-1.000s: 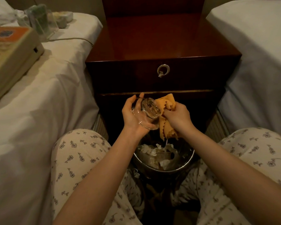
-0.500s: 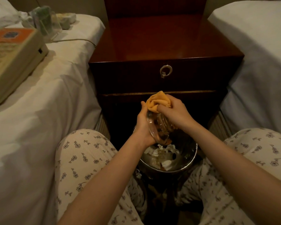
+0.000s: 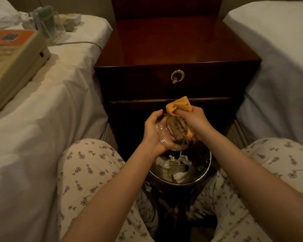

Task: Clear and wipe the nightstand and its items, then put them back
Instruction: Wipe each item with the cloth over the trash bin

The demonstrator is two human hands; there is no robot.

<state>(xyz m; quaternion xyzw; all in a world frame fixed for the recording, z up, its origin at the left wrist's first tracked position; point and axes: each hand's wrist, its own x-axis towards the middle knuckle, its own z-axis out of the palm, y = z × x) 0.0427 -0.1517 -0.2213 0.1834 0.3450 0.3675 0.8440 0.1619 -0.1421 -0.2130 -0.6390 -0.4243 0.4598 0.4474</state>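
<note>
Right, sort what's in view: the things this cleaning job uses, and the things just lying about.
In use:
- clear glass dish, in left hand
- orange cleaning cloth, in right hand
- dark wooden nightstand

Lying about:
- round metal waste bin
- beige box with orange label
- clear plastic container

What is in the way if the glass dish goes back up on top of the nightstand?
Nothing visible. The left hand holds the glass dish over the bin, and the right hand rubs it with the orange cloth. The nightstand top above looks bare, with open air between.
</note>
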